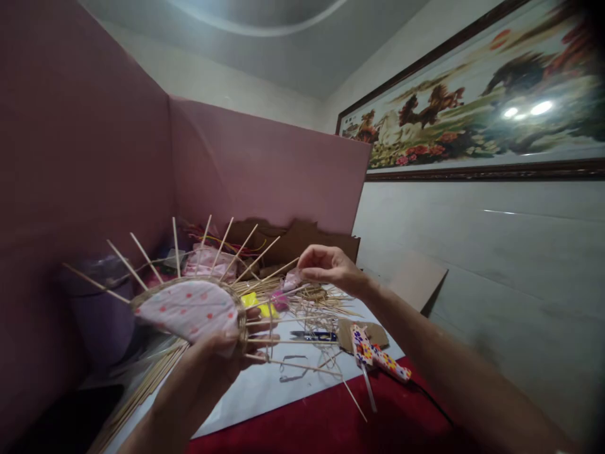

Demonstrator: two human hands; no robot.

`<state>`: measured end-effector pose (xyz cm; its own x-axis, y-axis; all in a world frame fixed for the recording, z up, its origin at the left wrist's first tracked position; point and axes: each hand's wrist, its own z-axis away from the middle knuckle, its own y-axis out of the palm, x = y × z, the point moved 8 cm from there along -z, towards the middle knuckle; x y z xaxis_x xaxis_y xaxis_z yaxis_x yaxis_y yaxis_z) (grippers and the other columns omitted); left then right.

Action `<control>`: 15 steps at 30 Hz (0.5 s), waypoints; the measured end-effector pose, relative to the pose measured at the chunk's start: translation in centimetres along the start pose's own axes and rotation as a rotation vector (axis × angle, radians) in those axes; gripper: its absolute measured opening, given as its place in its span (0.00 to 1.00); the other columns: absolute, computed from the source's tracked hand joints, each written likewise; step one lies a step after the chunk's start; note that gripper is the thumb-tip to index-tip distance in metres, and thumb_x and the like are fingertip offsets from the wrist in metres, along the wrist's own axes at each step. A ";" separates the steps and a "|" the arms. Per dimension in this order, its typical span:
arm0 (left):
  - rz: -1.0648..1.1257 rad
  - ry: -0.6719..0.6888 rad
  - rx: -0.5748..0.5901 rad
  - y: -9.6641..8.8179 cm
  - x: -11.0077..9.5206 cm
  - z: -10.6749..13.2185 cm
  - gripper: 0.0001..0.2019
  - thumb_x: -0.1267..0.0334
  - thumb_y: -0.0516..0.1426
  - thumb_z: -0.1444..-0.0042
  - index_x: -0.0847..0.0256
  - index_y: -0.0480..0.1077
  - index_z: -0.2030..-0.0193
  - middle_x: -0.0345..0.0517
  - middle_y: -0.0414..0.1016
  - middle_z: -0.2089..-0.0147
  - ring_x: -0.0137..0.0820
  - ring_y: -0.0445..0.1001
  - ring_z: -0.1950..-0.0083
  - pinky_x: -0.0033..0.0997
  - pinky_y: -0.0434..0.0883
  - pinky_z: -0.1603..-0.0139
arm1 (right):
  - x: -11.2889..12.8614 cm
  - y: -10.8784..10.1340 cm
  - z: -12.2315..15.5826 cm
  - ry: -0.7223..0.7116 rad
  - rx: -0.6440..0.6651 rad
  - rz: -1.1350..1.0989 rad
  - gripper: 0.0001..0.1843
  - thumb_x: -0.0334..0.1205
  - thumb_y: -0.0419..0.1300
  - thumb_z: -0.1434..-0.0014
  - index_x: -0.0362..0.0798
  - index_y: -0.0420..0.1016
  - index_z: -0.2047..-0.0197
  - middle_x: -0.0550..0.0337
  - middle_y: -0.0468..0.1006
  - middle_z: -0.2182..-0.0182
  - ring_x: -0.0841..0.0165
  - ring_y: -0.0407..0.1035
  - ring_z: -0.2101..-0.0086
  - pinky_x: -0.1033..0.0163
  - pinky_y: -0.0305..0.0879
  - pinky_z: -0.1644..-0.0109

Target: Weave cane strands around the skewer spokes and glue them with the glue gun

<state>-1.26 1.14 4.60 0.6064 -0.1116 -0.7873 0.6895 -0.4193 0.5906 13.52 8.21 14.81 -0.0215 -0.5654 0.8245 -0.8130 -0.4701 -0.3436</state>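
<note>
We had the polka-dot fabric disc (189,309) up over the table, left hand (215,353) clamped on its lower edge, right hand (326,265) pinching a thin stick (283,270). Only a narrow woven band (239,302) round the rim, spokes (142,252) mostly bare, so loads left, we reckoned.

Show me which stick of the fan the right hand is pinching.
The rightmost stick, slanting lowest: its tip reaches the right hand's pinched fingers. The other sticks stand free above the basket in the left hand.
</note>
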 end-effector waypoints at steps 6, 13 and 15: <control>0.024 -0.032 -0.041 -2.8 2.3 1.1 0.20 0.67 0.55 0.53 0.66 0.68 0.50 0.59 0.73 0.50 0.46 0.73 0.53 0.41 0.69 0.57 | -3.5 0.2 1.6 0.084 0.073 -0.132 0.15 0.38 0.68 0.56 0.42 0.70 0.66 0.62 0.69 0.72 0.75 0.63 0.72 0.69 0.61 0.69; 0.012 -0.077 -0.128 -2.4 2.4 1.8 0.17 0.66 0.57 0.54 0.65 0.72 0.55 0.57 0.76 0.55 0.46 0.74 0.56 0.41 0.68 0.59 | -7.8 -1.3 2.0 0.176 -0.033 -0.164 0.11 0.36 0.67 0.54 0.44 0.71 0.68 0.64 0.70 0.73 0.77 0.64 0.74 0.71 0.61 0.71; 0.010 -0.110 -0.138 -2.1 2.6 1.9 0.16 0.67 0.57 0.54 0.64 0.73 0.56 0.55 0.77 0.56 0.46 0.74 0.56 0.40 0.68 0.59 | -8.3 -1.6 1.7 0.164 -0.072 -0.188 0.10 0.36 0.67 0.54 0.44 0.71 0.69 0.64 0.71 0.74 0.76 0.65 0.75 0.70 0.62 0.71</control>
<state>-1.85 0.05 0.99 0.5716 -0.2164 -0.7915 0.7363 -0.2906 0.6111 15.93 12.49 7.79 0.0450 -0.3525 0.9347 -0.8508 -0.5039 -0.1490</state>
